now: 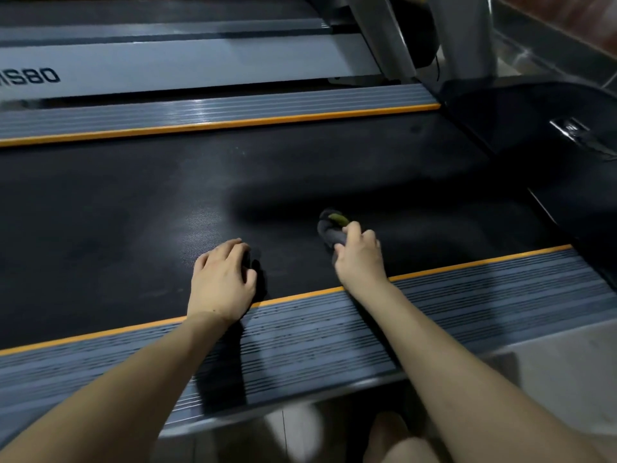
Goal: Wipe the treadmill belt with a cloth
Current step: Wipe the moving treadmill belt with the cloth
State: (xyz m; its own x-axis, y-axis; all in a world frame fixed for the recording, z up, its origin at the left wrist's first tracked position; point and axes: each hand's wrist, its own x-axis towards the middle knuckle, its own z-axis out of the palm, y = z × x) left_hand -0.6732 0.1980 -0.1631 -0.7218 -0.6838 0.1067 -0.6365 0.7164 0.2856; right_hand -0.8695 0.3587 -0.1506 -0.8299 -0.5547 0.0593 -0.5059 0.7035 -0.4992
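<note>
The black treadmill belt point(133, 202) runs across the middle of the view, between two ribbed grey side rails with orange edges. My right hand point(359, 255) grips a dark grey cloth point(329, 230) with a yellow-green patch, bunched up and pressed on the belt near its front-right part. My left hand point(222, 275) rests on the belt near the near orange edge, its fingers bent with the tips touching the surface and nothing held.
The near side rail point(467, 295) lies under both forearms, the far rail point(233, 111) beyond the belt. A black motor cover point(534, 155) sits at the right, with a metal upright point(384, 35) behind. Another treadmill point(167, 65) stands further back. My knees point(397, 442) show at the bottom.
</note>
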